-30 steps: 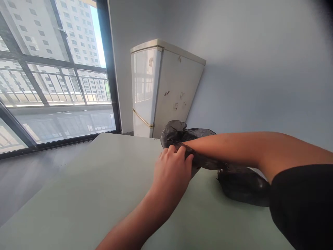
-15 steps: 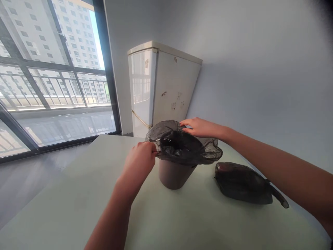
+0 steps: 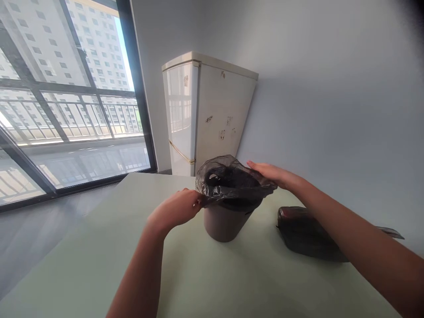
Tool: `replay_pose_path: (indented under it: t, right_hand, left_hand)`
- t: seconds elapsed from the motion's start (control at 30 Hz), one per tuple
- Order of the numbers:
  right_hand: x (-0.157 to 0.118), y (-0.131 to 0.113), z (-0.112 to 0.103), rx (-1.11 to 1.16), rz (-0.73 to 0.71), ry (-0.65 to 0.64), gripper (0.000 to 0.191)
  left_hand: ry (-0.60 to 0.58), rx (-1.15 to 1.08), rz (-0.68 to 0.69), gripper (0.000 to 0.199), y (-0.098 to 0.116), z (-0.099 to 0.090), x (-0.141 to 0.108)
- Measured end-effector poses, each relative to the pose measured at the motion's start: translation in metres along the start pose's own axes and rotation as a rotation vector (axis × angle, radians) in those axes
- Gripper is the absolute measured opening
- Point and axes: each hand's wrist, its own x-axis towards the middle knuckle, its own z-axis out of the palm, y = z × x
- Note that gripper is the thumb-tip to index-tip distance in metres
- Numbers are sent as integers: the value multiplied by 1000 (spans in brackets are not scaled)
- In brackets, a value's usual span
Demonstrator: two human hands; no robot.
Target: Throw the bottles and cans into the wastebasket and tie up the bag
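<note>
A grey-brown bin (image 3: pixel 223 224) stands upright on the pale green table. A thin, see-through black bag (image 3: pixel 228 176) lies over its mouth and sags inside, with loose edges around the rim. At the left side of the rim, my left hand (image 3: pixel 183 205) pinches the bag's edge. My right hand (image 3: pixel 271 173) is at the right side of the bag, its thumb raised and its other fingers partly hidden by the plastic; whether it grips the film is unclear. Right of the bin lies a filled black bag (image 3: pixel 308 234), partly behind my right forearm.
The pale green table (image 3: pixel 99 247) spreads under everything. Behind it stands a white fridge (image 3: pixel 218 106) with worn marks. A glass door (image 3: pixel 73 110) with a balcony railing beyond is at the left, and a plain wall (image 3: pixel 331 97) at the right.
My right hand has moved right and slightly down along the rim. The bag's front and right edges have drawn in, uncovering more of the bin's dark upper part. My left hand still pinches its edge.
</note>
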Motion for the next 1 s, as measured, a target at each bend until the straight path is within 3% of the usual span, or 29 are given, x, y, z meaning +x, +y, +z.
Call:
replay_pose_path:
  t: [0.1, 0.17, 0.33, 0.47, 0.57, 0.67, 0.77, 0.87, 1.0]
  right_hand:
    - [-29, 11, 1, 38, -17, 44, 66]
    - [-47, 20, 4, 25, -94, 149, 59]
    - [-75, 44, 21, 178, -205, 349, 66]
    - [-75, 72, 48, 413, -357, 393, 57]
    - [-69, 99, 74, 432, -460, 524, 40]
    - [-61, 120, 94, 422, -539, 689, 27]
    - [-55, 126, 102, 431, -616, 797, 23]
    - [-53, 122, 106, 539, -567, 721, 27]
    - [-52, 117, 110, 721, -473, 542, 47]
  left_hand:
    - [86, -44, -14, 27, 7, -6, -11]
    - [132, -105, -13, 24, 10, -8, -14]
    - [122, -178, 38, 22, 9, -10, -13]
    - [59, -203, 91, 26, 4, -5, -3]
    - [-7, -307, 97, 22, -5, 4, 12]
    - [-75, -558, -21, 23, -19, 13, 30]
    - [-108, -726, -121, 18, -32, 18, 39]
    - [-108, -784, -41, 30, -36, 22, 41]
    - [-40, -767, 4, 28, -36, 30, 45]
